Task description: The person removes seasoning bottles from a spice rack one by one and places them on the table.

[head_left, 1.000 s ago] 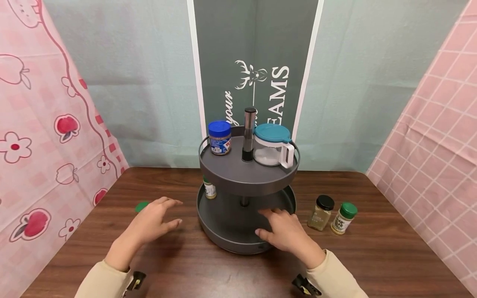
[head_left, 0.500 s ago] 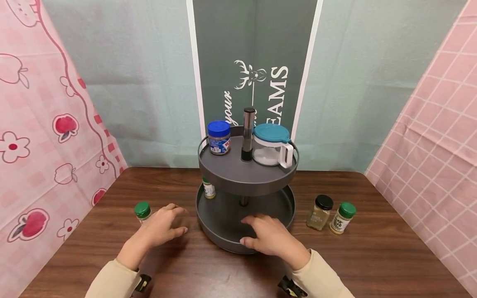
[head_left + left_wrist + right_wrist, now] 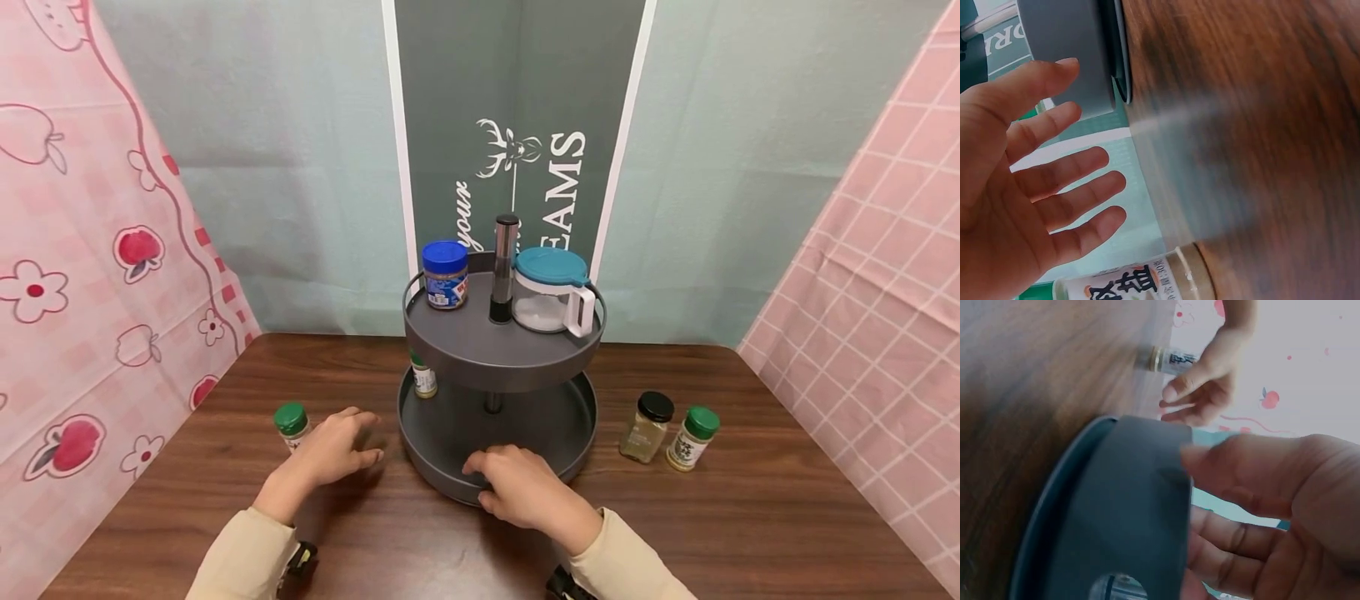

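My right hand [image 3: 517,487] is nearer, straddling the lower rim [image 3: 442,482] of the two-tier organizer [image 3: 502,376], frame centre, post [image 3: 504,267] upright; can't tell if I'm pinching. Left hand [image 3: 330,450] wide, empty, lower left (green-capped shaker [image 3: 291,419] just beside).

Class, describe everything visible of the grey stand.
The stand looks metal or plastic: two round, rimmed trays on one central, black-capped post. It stands upright on the table. A blue-lidded jar and teal-lidded jug sit on the upper tray, a green-capped bottle in the lower. The right hand straddles the lower front rim; its grip is unclear.
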The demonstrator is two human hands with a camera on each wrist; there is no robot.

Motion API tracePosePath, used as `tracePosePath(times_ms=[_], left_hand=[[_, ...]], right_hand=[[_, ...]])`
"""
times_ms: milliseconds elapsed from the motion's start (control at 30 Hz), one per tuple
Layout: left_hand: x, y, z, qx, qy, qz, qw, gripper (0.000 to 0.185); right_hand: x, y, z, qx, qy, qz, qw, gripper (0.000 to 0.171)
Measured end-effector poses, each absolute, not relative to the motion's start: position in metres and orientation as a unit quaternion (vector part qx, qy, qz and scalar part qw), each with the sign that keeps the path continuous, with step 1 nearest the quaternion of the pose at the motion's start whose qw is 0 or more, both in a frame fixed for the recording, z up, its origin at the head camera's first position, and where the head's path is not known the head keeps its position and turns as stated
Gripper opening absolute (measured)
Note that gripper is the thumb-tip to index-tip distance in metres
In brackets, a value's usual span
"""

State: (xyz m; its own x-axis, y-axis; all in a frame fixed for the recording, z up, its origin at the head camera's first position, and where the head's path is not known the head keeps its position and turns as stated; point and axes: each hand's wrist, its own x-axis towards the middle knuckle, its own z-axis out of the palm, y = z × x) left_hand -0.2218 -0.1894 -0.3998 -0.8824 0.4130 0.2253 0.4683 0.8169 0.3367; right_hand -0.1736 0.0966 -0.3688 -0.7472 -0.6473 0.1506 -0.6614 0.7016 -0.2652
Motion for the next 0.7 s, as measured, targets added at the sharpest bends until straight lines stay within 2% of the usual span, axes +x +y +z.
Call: tracePosePath(times_ms=[233, 700], left_hand=[[-0.2246, -0.1897, -0.4044, -0.235, -0.948, -0.200, 0.078, 0.043], [-0.2252, -0.1908, -0.4076, -0.230, -0.948, -0.209, 0.067, 0.043]], right_hand=[[-0.1738, 0.0943, -0.3762, 0.353, -0.920, 0.164, 0.044, 0.024], [-0.1752, 0.0960, -0.3763, 0.349, -0.920, 0.176, 0.039, 0.023]])
